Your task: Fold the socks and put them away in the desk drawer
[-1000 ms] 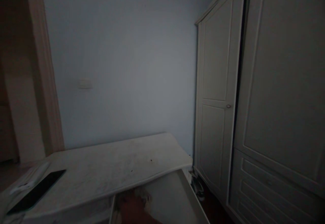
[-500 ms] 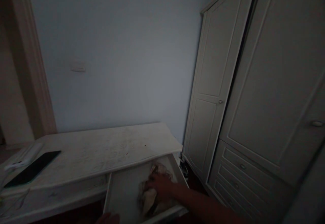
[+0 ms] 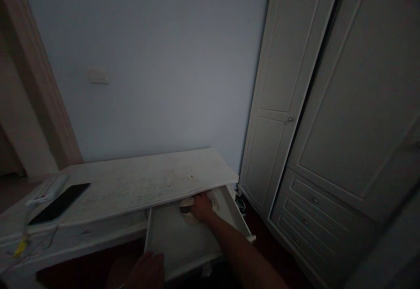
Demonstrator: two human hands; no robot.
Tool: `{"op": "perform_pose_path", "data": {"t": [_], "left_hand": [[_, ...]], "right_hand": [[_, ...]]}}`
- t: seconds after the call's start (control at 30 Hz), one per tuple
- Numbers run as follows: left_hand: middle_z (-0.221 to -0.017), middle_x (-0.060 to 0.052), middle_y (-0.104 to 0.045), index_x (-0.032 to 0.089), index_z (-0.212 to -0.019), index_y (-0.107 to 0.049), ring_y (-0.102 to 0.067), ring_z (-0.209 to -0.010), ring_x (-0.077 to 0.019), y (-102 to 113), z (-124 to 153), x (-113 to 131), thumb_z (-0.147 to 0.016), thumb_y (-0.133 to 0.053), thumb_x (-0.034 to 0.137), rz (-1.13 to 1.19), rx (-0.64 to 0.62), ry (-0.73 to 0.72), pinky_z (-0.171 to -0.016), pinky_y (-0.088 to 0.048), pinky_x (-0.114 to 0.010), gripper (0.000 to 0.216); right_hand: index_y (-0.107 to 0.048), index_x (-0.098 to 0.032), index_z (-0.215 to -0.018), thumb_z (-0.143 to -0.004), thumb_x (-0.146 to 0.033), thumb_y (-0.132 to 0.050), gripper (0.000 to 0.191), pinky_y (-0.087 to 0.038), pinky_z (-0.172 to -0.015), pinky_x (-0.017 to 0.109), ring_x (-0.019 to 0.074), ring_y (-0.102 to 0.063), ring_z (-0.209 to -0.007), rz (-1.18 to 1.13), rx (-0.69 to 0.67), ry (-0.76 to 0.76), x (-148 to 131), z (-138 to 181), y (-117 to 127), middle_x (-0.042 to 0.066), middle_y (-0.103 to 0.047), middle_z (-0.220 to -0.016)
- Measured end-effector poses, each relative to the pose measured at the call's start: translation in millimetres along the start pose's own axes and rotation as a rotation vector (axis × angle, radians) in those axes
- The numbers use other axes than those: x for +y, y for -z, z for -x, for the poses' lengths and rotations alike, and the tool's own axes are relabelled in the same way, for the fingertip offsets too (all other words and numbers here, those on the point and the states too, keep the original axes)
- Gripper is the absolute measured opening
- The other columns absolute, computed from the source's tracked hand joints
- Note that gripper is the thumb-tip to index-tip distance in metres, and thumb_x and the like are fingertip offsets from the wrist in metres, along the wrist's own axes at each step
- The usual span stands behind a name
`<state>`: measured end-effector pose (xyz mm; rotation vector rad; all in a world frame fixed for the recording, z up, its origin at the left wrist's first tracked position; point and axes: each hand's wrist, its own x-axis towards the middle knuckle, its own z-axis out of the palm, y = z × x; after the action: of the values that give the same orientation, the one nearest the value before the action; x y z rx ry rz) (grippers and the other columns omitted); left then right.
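My right hand point(image 3: 201, 207) reaches deep into the open white drawer point(image 3: 179, 243) of a desk. Its fingers are closed on a crumpled pale bundle point(image 3: 187, 203) at the back of the drawer, under the desk top point(image 3: 138, 182). What the bundle is made of I cannot make out in the dim light. My left hand point(image 3: 146, 271) rests at the drawer's front edge, low in the view; its fingers are hidden.
A dark phone point(image 3: 61, 202) and a pale flat item point(image 3: 47, 189) lie at the desk's left end. A tall white wardrobe point(image 3: 328, 118) with drawers stands close on the right. A door frame point(image 3: 36, 83) rises at the left. Small items lie on the floor point(image 3: 241, 203) between desk and wardrobe.
My right hand has pushed the crumpled bundle from the drawer's middle to its back. My left hand has come further into view at the drawer front. The view tilted down.
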<state>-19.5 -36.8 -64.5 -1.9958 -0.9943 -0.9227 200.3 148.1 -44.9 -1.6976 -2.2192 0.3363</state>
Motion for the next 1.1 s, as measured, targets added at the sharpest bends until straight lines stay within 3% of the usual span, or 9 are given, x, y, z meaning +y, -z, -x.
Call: {"op": "perform_pose_path", "data": {"t": [0.23,0.37,0.53,0.63,0.77,0.83,0.9,0.97,1.1], "left_hand": [[-0.083,0.002,-0.079,0.027,-0.099,-0.063,-0.076,-0.077,-0.0185,-2,13,3,-0.093,-0.045,0.01,0.07,-0.06,0.098,-0.082,-0.058,-0.033,0.026],[-0.081,0.0,-0.079,0.026,-0.092,-0.067,-0.076,-0.078,-0.0188,1,10,6,-0.092,-0.043,0.008,0.066,-0.153,0.148,-0.083,-0.058,-0.032,0.029],[-0.083,0.003,-0.079,0.028,-0.095,-0.069,-0.075,-0.077,-0.0166,6,1,7,-0.094,-0.042,0.009,0.103,-0.213,0.145,-0.085,-0.056,-0.029,0.033],[-0.079,0.002,-0.078,0.027,-0.087,-0.067,-0.074,-0.075,-0.0174,10,-3,7,-0.095,-0.041,0.01,0.077,-0.187,0.144,-0.083,-0.056,-0.03,0.032],[-0.085,0.002,-0.08,0.026,-0.092,-0.068,-0.074,-0.078,-0.0169,17,-9,6,-0.092,-0.037,0.003,0.041,-0.145,0.014,-0.088,-0.055,-0.031,0.039],[-0.084,0.002,-0.08,0.026,-0.094,-0.068,-0.074,-0.078,-0.0169,17,-8,6,-0.093,-0.036,0.003,0.027,-0.134,0.015,-0.089,-0.055,-0.031,0.039],[-0.083,0.002,-0.079,0.027,-0.095,-0.067,-0.075,-0.079,-0.0173,13,-3,5,-0.095,-0.038,0.005,0.011,-0.15,0.043,-0.088,-0.056,-0.031,0.035],[-0.084,0.002,-0.079,0.027,-0.095,-0.066,-0.075,-0.081,-0.0181,8,3,4,-0.095,-0.042,0.008,0.003,-0.169,0.06,-0.087,-0.057,-0.031,0.031],[-0.086,0.002,-0.079,0.027,-0.096,-0.065,-0.076,-0.083,-0.0186,4,10,2,-0.092,-0.045,0.007,0.002,-0.189,0.062,-0.089,-0.058,-0.032,0.028]], "right_hand": [[-0.065,-0.03,-0.135,-0.078,-0.041,-0.077,0.059,-0.055,-0.101,0.05,0.0348,-0.059,-0.131,-0.016,-0.157,0.362,-66,21,-32,0.012,-0.06,-0.144],[-0.064,-0.038,-0.137,-0.081,-0.051,-0.078,0.059,-0.058,-0.094,0.055,0.0364,-0.062,-0.126,0.026,-0.252,0.521,-69,40,-40,0.01,-0.059,-0.143],[-0.065,-0.042,-0.134,-0.09,-0.046,-0.072,0.044,-0.061,-0.085,0.052,0.0357,-0.065,-0.121,0.154,-0.46,0.662,-59,49,-27,0.008,-0.062,-0.135],[-0.065,-0.044,-0.136,-0.091,-0.044,-0.071,0.046,-0.062,-0.081,0.053,0.0376,-0.067,-0.118,0.164,-0.509,0.671,-54,54,-18,0.009,-0.062,-0.133],[-0.057,-0.048,-0.144,-0.085,-0.048,-0.077,0.063,-0.057,-0.086,0.067,0.0463,-0.059,-0.129,0.154,-0.399,0.639,-41,66,-12,0.013,-0.058,-0.14],[-0.055,-0.048,-0.147,-0.087,-0.049,-0.075,0.063,-0.048,-0.096,0.076,0.0475,-0.054,-0.136,0.151,-0.34,0.62,-30,70,-9,0.014,-0.054,-0.148],[-0.054,-0.047,-0.148,-0.087,-0.05,-0.075,0.064,-0.03,-0.107,0.084,0.0467,-0.049,-0.141,0.159,-0.297,0.59,-17,73,-4,0.013,-0.05,-0.155],[-0.055,-0.047,-0.147,-0.085,-0.052,-0.078,0.067,-0.017,-0.109,0.087,0.0476,-0.046,-0.144,0.163,-0.289,0.506,-3,74,5,0.013,-0.049,-0.157],[-0.054,-0.047,-0.147,-0.078,-0.057,-0.082,0.075,-0.037,-0.101,0.082,0.0487,-0.048,-0.141,0.117,-0.333,0.292,23,72,23,0.014,-0.049,-0.156]]}}
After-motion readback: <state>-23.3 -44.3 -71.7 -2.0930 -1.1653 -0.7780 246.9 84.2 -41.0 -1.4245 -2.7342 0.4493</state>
